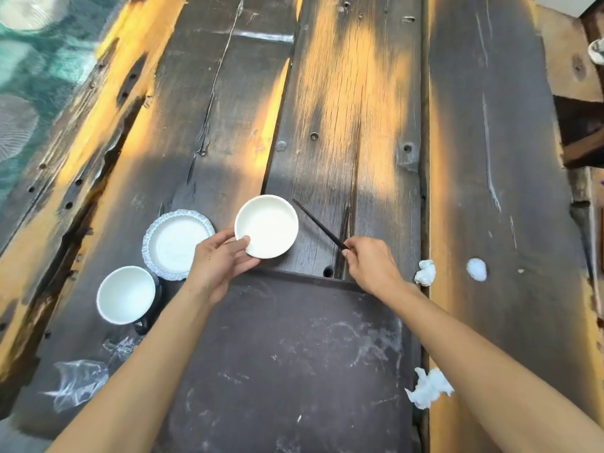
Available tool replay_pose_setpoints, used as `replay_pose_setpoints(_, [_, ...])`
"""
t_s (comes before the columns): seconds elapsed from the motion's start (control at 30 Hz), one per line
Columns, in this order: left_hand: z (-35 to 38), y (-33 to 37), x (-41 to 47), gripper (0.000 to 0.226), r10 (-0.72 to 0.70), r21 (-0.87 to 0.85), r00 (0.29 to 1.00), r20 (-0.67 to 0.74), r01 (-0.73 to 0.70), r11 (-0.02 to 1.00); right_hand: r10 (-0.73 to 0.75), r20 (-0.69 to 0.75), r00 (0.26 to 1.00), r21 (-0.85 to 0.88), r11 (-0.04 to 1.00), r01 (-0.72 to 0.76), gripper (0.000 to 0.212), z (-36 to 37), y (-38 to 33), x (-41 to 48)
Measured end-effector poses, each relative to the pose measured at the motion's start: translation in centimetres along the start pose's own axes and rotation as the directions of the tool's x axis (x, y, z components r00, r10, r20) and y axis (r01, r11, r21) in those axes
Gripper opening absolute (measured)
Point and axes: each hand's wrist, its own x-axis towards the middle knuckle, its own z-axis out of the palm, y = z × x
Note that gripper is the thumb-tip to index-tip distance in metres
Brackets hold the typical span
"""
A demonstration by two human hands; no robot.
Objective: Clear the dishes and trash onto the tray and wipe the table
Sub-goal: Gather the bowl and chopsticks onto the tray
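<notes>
My left hand [219, 256] grips the near rim of a small white bowl [267, 225], just beyond the far edge of the dark tray [294, 354]. My right hand [369, 263] pinches the near end of a black chopstick [318, 223], which slants up and to the left. A second chopstick [343, 223] lies in a groove of the wooden table [359, 93]. Left of the bowl sit a frilled white plate [173, 243] and a white cup [125, 294]. Crumpled tissues lie to the right: one [425, 273], a round wad [476, 269], and a larger one [428, 387].
Clear plastic wrappers [80, 380] lie at the near left of the table. A patterned teal floor [26, 76] shows past the table's left edge. The right edge drops to wooden furniture [581, 132].
</notes>
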Motion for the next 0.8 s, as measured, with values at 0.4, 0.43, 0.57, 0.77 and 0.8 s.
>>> replay_pose_setpoints(0.4, [-5.5,-5.0,-6.1,0.025,-0.092,0.087,0.995,0.042,0.088,0.992,-0.305,0.113,0.946,-0.220,0.921,0.323,0.018,5.7,-2.7,-4.5])
replay_pose_setpoints(0.43, [-5.9,-5.5,-6.3,0.024,-0.102,0.089,0.994,0.041,0.098,0.991,-0.314,0.102,0.944,-0.232,0.915,0.329,0.018,6.1,-2.9,-4.5])
replay_pose_setpoints(0.57, [-7.1,-7.3,-7.2,0.023,-0.146,0.091,0.988,0.046,0.141,0.986,-0.320,0.053,0.946,-0.255,0.911,0.323,0.020,6.9,-3.1,-4.9])
replay_pose_setpoints(0.77, [-7.6,-9.7,-8.2,0.023,-0.196,0.131,0.979,0.053,0.188,0.973,-0.285,-0.027,0.958,-0.235,0.933,0.271,0.019,7.3,-1.5,-6.7])
replay_pose_setpoints(0.8, [-7.6,-10.1,-8.4,0.023,-0.203,0.141,0.978,0.056,0.193,0.971,-0.278,-0.039,0.960,-0.236,0.936,0.261,0.017,7.3,-1.1,-6.9])
